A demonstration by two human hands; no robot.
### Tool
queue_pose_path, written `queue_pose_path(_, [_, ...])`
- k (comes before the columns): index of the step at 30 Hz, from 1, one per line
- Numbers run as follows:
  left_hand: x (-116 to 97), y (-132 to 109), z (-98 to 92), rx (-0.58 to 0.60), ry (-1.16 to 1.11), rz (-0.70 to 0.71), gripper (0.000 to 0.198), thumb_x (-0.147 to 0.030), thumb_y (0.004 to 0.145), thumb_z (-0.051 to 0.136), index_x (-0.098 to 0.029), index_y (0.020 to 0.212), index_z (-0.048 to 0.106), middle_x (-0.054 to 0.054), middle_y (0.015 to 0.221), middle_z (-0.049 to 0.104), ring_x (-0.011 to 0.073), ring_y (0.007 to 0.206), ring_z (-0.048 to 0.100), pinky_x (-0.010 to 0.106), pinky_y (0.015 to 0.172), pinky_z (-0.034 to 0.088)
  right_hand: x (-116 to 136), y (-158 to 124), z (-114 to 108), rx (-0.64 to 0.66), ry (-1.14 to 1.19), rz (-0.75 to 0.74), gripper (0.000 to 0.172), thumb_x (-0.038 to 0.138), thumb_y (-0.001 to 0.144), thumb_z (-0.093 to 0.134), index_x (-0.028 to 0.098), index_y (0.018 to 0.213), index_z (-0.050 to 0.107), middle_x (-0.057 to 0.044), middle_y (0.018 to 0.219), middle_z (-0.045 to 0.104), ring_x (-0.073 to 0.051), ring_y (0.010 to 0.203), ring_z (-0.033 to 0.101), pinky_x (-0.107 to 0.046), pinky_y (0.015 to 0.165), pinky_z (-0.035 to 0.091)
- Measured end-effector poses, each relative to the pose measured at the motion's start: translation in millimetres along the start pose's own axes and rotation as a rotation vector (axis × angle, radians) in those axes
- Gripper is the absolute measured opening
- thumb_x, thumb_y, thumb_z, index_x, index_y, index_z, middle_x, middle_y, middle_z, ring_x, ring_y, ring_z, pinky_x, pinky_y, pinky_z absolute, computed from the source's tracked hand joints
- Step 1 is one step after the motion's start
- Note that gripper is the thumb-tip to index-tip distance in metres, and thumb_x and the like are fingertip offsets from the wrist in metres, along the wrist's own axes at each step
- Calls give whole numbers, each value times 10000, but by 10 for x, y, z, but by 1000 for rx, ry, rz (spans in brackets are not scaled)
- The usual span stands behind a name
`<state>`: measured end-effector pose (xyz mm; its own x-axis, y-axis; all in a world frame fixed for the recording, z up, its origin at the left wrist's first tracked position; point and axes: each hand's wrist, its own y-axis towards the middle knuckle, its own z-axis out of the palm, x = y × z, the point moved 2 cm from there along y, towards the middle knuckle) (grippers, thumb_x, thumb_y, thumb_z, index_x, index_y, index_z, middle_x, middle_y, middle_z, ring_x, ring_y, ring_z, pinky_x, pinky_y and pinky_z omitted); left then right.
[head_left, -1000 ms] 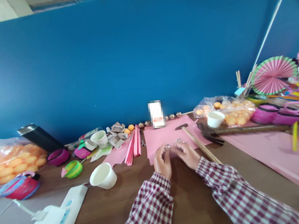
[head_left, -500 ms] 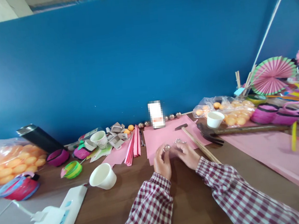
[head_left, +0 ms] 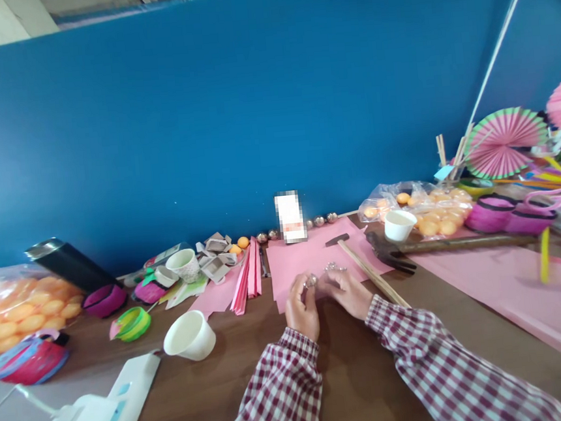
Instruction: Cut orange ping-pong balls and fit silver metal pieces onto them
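Blue wall panel (head_left: 232, 110) stands behind a brown tabletop (head_left: 256, 383). Just above it, the left hand (head_left: 303, 307) pinches a small silvery piece (head_left: 311, 280) between thumb and fingers. Close to its right, the right hand (head_left: 347, 291) has its fingers bent narrow; a second silvery piece (head_left: 334, 267) shows at their far side, but whether they grip it or only touch it I cannot tell. Beyond both hands lies a pink sheet (head_left: 292, 262), and past that a row of shiny metal balls (head_left: 319, 221). Right of the right hand a small hammer (head_left: 364, 265) slants toward the sleeve, with a larger claw hammer (head_left: 453, 245) farther right. Left of the left hand are folded pink strips (head_left: 253, 268), a white cup (head_left: 189, 336) and, nearer the wearer, a power strip (head_left: 140, 377).
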<state>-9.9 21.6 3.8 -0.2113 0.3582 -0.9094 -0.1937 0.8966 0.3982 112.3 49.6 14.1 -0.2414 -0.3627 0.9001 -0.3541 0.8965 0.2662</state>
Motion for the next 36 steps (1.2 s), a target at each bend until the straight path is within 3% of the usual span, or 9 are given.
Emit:
queue_pose_path(19, [44,-3,-7,42,119,-17,280,-244,773,473,-155,1025,557,90,1059,587,194,1029,508,357,925,365,-81,-9,29,-50,44,59,190,321,765,502,166,679,568,-27,667,607,-153,651,553,-277,613,434])
queue_pose_path(36, [80,-6,1,52,192,-10,287,-238,774,464,-152,1030,561,90,1069,582,193,1024,514,327,916,380,-108,-6,37,-104,4,92,103,215,741,507,163,669,560,-17,667,611,-135,661,556,-256,639,422])
